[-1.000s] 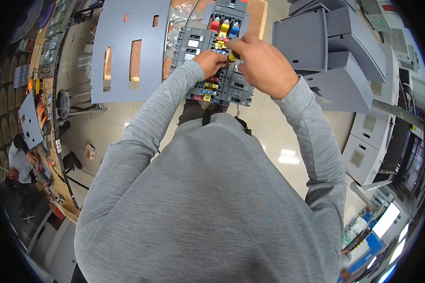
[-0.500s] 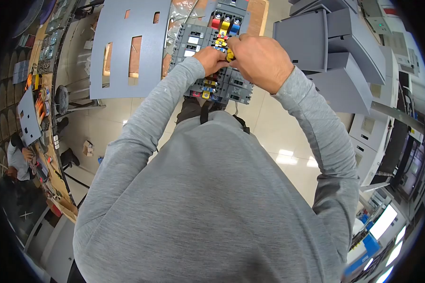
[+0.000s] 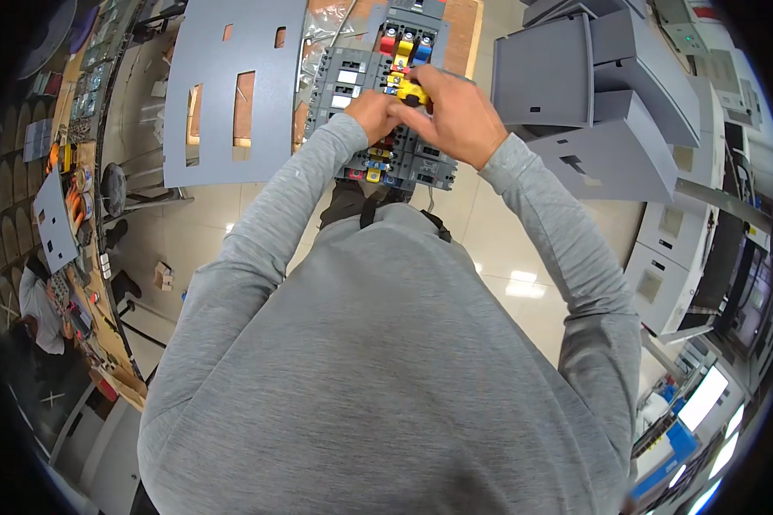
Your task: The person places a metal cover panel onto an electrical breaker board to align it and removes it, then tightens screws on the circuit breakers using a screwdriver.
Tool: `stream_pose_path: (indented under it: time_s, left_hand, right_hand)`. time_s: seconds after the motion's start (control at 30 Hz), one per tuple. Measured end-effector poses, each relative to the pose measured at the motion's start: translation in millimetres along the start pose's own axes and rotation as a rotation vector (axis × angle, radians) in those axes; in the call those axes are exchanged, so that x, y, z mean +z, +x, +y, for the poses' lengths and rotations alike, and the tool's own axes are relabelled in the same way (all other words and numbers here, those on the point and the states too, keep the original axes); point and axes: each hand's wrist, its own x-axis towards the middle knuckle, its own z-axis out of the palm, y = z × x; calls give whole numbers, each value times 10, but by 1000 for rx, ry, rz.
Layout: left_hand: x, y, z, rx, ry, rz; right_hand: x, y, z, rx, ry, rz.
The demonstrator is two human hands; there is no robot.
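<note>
My right hand is closed around a yellow and black tool, which lies over the coloured bars in the middle of the breaker assembly. Thumb and fingers of my left hand are pressed together just left of it, touching the right thumb; what they pinch is hidden. Grey circuit breakers stand on the left side of the assembly, with more at the lower right. Red, yellow and blue busbars run down from the top breaker.
A grey panel with cut-outs lies left of the assembly on a wooden surface. Grey metal enclosures are stacked at the right. A stool stands at the left, and another person sits beyond a workbench.
The yellow and black tool has tilted and now shows more beside my right fingers. My right hand has turned and shifted left, its thumb now against my left hand.
</note>
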Motion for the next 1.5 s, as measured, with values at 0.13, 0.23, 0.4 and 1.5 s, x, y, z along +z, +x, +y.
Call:
stream_pose_path:
  time_s: [0.13, 0.23, 0.4, 1.5]
  left_hand:
    - [55, -115, 79, -17, -206, 149]
    - [161, -201, 202, -173, -189, 293]
    - [400, -340, 402, -381, -51, 107]
    - [677, -183, 698, -386, 67, 103]
  right_hand:
    - [-82, -12, 80, -33, 156, 259]
    - [-567, -107, 87, 166, 467, 477]
    - [-429, -788, 654, 627, 949, 347]
    - [1414, -1652, 1221, 1086, 732, 309]
